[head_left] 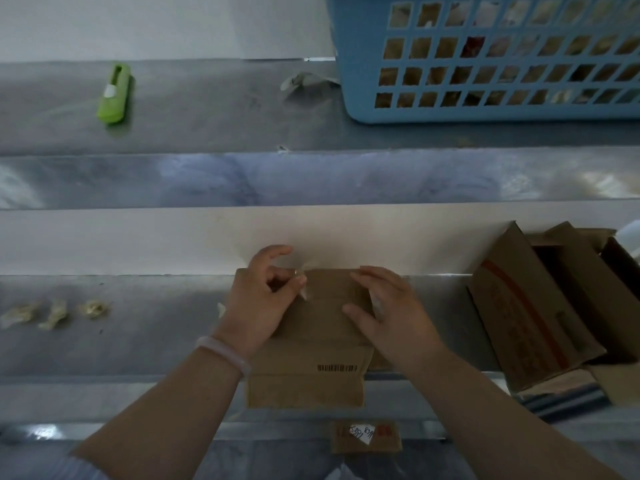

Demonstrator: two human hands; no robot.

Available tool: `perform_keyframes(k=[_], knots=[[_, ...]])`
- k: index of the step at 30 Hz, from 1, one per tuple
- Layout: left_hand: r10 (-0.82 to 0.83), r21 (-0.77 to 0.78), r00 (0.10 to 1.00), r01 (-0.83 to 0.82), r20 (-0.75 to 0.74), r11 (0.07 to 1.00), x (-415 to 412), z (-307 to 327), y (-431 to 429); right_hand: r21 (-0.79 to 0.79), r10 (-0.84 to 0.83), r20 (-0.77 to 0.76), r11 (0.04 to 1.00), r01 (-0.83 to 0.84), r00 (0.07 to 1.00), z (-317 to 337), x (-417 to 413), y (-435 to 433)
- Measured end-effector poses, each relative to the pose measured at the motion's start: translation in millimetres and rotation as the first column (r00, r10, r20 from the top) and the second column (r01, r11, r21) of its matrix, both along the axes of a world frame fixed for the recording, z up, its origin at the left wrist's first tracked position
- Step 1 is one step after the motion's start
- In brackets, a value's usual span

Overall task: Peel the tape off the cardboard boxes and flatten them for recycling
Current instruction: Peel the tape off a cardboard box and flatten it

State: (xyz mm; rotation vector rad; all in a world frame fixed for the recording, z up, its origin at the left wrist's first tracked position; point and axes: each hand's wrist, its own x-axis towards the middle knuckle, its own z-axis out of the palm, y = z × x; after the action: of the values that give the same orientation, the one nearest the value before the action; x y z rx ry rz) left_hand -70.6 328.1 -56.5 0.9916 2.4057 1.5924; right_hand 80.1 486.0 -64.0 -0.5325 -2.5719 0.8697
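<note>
A small brown cardboard box (311, 344) with a barcode on its near side stands on the metal counter at the centre. My left hand (258, 299) rests on its left top edge, thumb and forefinger pinched on a strip of clear tape (303, 289) lifting off the top. My right hand (391, 313) lies on the right part of the top with fingers spread, pressing the box down. At the right, larger opened cardboard boxes (540, 313) with orange print lie tilted together.
Three balls of crumpled tape (52, 311) lie at the left of the counter. A green utility knife (114, 93) and a tape scrap (301, 83) sit on the upper shelf, beside a blue plastic basket (485, 57). A small labelled cardboard piece (365, 436) lies below.
</note>
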Motion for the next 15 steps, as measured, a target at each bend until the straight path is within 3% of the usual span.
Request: perform_keyframes(k=[5,10,15], knots=[[-0.072,-0.146,0.991,0.055,-0.116,0.988,1.1,-0.6,1.0,-0.392,-0.1,0.076,0.912,0.122,0.992,3.6,26.6,9.3],[-0.114,-0.208,0.964,0.064,-0.24,0.976,4.3,1.6,1.4,-0.456,-0.142,0.075,0.875,0.161,0.987,8.5,33.4,12.0],[-0.098,-0.177,0.974,0.062,-0.205,0.982,2.6,1.2,3.6,-0.62,-0.08,-0.042,0.783,0.036,0.996,17.3,46.6,16.1]])
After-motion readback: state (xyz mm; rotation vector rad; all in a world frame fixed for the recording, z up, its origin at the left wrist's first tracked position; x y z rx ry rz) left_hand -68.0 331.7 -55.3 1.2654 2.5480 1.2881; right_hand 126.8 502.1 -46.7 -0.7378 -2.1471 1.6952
